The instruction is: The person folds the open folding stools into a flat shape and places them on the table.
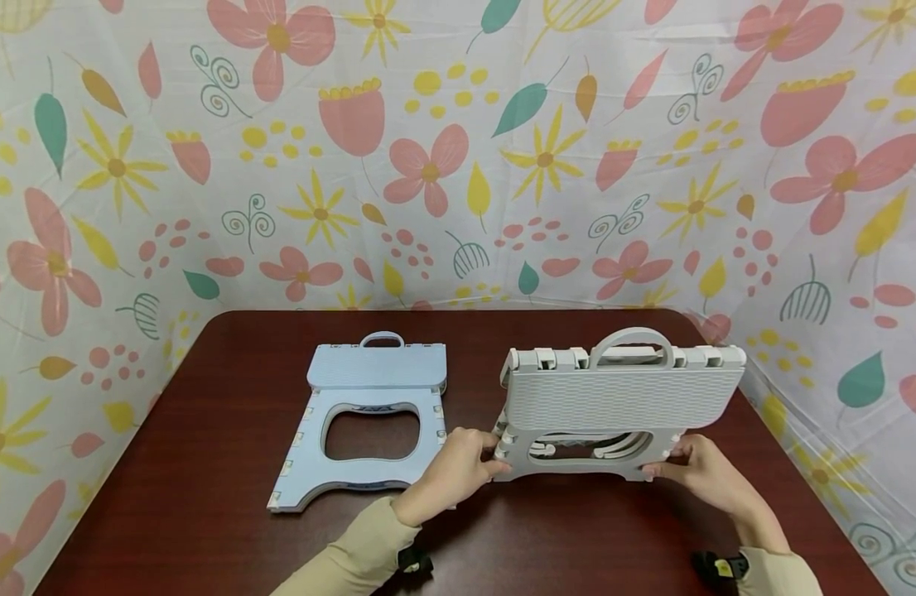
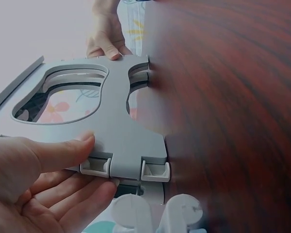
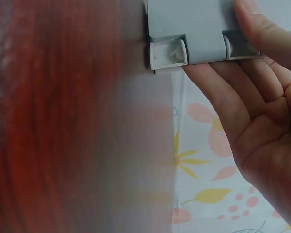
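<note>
A grey folding step stool (image 1: pixel 622 399) stands upright on the right half of the table, its top panel and carry handle folded upward. My left hand (image 1: pixel 458 465) grips its lower left edge, thumb on the front face and fingers behind. On the opposite edge my right hand (image 1: pixel 707 473) holds the same leg panel low down, thumb in front. In the left wrist view, the left thumb (image 2: pixel 80 149) presses beside the white hinge pieces. The right wrist view shows the right fingers (image 3: pixel 223 92) curled under the hinged edge.
A light blue folding step stool (image 1: pixel 376 368) lies folded to the left, close to my left forearm. Both sit on a dark red-brown table (image 1: pixel 227 414). Behind the table's far edge hangs a flower-patterned cloth (image 1: pixel 443 165).
</note>
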A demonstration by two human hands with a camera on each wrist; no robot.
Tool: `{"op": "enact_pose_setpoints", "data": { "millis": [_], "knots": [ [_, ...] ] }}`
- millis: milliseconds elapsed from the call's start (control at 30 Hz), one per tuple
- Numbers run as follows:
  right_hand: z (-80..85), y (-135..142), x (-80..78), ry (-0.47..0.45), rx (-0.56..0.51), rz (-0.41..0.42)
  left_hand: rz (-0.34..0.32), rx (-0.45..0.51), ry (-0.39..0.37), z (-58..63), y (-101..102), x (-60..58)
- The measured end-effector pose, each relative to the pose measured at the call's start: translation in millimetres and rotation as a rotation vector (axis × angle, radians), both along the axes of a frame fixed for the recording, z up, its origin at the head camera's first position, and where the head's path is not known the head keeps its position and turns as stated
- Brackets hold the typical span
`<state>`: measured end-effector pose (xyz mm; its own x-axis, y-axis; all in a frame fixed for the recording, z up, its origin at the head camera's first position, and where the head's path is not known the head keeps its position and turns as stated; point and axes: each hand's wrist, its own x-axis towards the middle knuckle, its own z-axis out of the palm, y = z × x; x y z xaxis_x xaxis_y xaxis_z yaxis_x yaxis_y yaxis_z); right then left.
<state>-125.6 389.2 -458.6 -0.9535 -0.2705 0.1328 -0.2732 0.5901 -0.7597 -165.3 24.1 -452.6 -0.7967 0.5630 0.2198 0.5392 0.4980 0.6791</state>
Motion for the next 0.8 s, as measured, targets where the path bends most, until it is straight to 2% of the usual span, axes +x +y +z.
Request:
{"op": "enact_pose_setpoints", "data": {
  "millis": [200, 500, 800],
  "knots": [
    [-0.5, 0.6, -0.1, -0.03, -0.026, 0.009, 0.008, -0.021, 0.009, -0.1, 0.5, -0.5],
    [-0.7, -0.7, 1.9, -0.089, -0.011, -0.029, 0.022, -0.045, 0.012, -2.2, 0.4, 0.4],
    [0.6, 0.4, 3.0, -0.077, 0.012, -0.009, 0.014, -0.049, 0.028, -1.8, -0.1, -0.2]
  ]
}}
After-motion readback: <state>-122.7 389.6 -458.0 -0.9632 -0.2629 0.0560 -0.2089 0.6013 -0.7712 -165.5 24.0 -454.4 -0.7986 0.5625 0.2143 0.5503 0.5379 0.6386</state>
